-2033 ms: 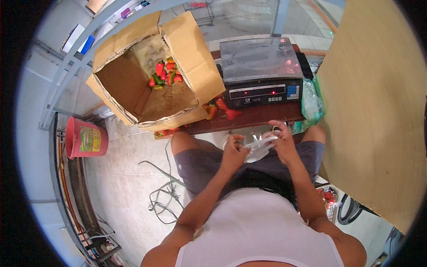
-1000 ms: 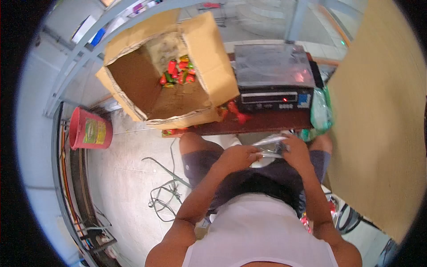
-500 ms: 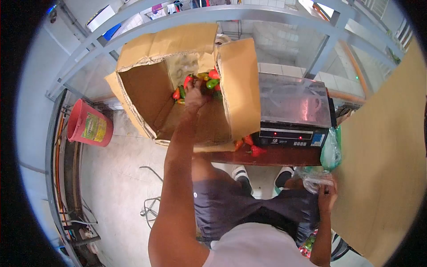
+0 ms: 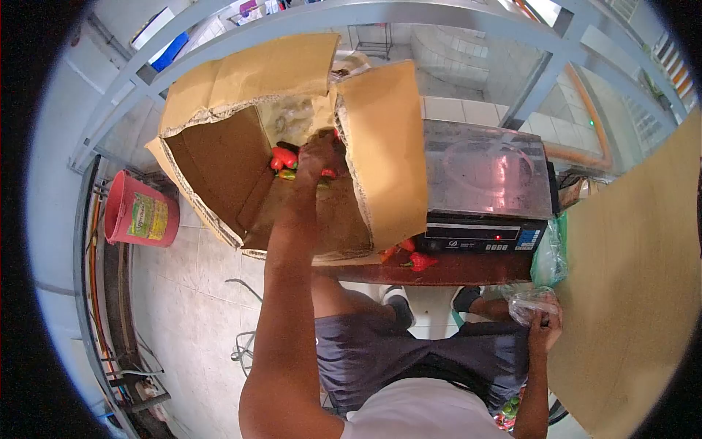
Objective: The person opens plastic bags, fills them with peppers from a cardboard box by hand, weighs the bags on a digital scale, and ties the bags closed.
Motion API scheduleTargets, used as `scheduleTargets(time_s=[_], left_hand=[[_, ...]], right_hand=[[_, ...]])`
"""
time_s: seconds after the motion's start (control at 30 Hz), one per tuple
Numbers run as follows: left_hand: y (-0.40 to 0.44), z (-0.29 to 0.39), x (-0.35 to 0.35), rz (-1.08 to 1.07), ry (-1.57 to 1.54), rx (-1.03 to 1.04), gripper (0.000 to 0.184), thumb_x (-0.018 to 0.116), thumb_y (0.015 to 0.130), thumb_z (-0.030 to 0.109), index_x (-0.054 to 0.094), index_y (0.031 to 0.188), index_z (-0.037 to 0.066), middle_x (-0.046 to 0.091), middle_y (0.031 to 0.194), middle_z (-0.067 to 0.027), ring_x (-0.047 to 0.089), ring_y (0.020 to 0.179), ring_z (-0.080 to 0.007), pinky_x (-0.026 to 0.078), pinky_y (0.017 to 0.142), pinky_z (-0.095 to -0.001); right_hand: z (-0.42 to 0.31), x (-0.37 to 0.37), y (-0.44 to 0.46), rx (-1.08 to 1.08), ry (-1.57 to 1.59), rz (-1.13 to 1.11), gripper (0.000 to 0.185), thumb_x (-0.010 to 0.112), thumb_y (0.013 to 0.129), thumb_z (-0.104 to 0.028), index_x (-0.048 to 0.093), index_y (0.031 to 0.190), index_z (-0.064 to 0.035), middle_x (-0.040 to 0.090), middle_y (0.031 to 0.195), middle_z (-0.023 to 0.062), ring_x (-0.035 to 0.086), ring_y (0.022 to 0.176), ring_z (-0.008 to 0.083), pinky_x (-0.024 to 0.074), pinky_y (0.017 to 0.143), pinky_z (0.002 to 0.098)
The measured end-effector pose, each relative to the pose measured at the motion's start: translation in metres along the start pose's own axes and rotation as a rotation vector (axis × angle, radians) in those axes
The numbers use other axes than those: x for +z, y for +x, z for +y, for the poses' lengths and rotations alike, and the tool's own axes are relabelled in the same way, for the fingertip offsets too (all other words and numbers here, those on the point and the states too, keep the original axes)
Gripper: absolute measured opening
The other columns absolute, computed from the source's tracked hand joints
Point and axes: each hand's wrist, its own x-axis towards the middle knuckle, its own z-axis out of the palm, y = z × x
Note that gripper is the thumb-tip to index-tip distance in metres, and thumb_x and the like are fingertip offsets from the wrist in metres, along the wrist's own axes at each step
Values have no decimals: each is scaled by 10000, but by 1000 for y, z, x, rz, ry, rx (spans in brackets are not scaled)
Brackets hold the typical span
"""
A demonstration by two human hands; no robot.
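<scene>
My left hand (image 4: 319, 152) reaches into the tilted cardboard box (image 4: 384, 146), among red and green peppers (image 4: 284, 158). Its fingers are in shadow, and whether they grip a pepper is hidden. At the right, above my thigh, my right hand (image 4: 545, 322) holds a crumpled clear plastic bag (image 4: 528, 305). The box rests on a dark red bench (image 4: 468, 274) beside a digital scale (image 4: 486, 175). A few red peppers (image 4: 421, 261) lie on the bench between the box and the scale.
A red bucket (image 4: 146, 212) stands on the floor at left. A green plastic bag (image 4: 552, 252) hangs beside the scale, near a large wooden board (image 4: 636, 278). Green strapping (image 4: 243, 347) lies on the floor. More peppers (image 4: 508, 415) show beneath my right arm.
My left hand has left the plastic bag and gone into the box, where it has shifted among the peppers. My right hand has moved right with the bag. The view has shifted.
</scene>
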Motion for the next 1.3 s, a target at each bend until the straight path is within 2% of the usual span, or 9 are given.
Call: scheduleTargets(time_s=[0.07,0.17,0.47,0.57,0.73,0.83,0.93,1.17,1.3], left_hand=[[-22,11,-31,-178,86,89,497,609,872,308,603,1309,72,630,1284,-194,617,1171,-345,509,959,-459],[56,-69,57,-234,26,180,727,838,658,321,608,1330,168,673,1227,-168,663,1120,-352,530,967,-458],[-29,-27,42,164,-9,36,664,794,722,153,600,1352,226,651,1271,-146,583,1256,-308,508,1012,-416],[-109,9,-13,256,-148,296,473,694,817,185,623,1274,88,641,1258,-224,640,1126,-378,537,931,-432],[-115,14,0,90,-45,2,448,529,900,48,603,1271,288,593,1299,-190,635,1109,-392,519,925,-493],[-126,17,1,240,-84,131,489,526,886,36,589,1300,290,593,1294,-197,651,1071,-399,526,901,-503],[-96,-18,33,305,-132,103,552,572,849,9,587,1323,290,628,1230,-190,654,1055,-409,530,911,-488],[-132,-2,-18,122,-352,322,572,721,801,153,614,1344,297,695,1197,-135,667,1101,-311,523,963,-430],[-85,-12,18,40,-133,98,542,678,837,358,609,1361,235,711,1173,-112,684,1073,-284,527,956,-425]], right_hand=[[-2,-3,0,3,-6,18,411,638,858,-3,644,1268,-19,639,1206,175,627,1102,363,491,952,418],[3,-3,1,-8,-16,22,414,647,853,2,646,1267,-22,638,1216,173,630,1096,366,491,957,423],[6,-11,-2,3,55,14,403,653,863,17,634,1265,-16,636,1222,170,646,1058,347,537,867,399],[6,-12,-7,-64,20,57,404,655,862,18,634,1263,-19,629,1232,172,647,1056,333,545,838,388],[2,-11,-1,-53,73,57,409,667,830,32,638,1236,-10,617,1263,171,648,1024,316,541,792,383],[15,-4,-5,-59,48,47,398,689,813,21,643,1208,-4,621,1253,175,645,1013,322,538,768,378],[15,-4,-11,15,77,57,341,713,807,4,681,1145,-20,640,1224,176,601,1150,376,481,992,452],[-4,-6,3,93,20,-231,376,746,783,-55,666,1142,21,630,1250,213,587,1179,370,443,1034,433],[-63,7,25,93,363,-376,474,723,796,-61,611,1249,26,618,1287,195,555,1241,331,425,1056,403]])
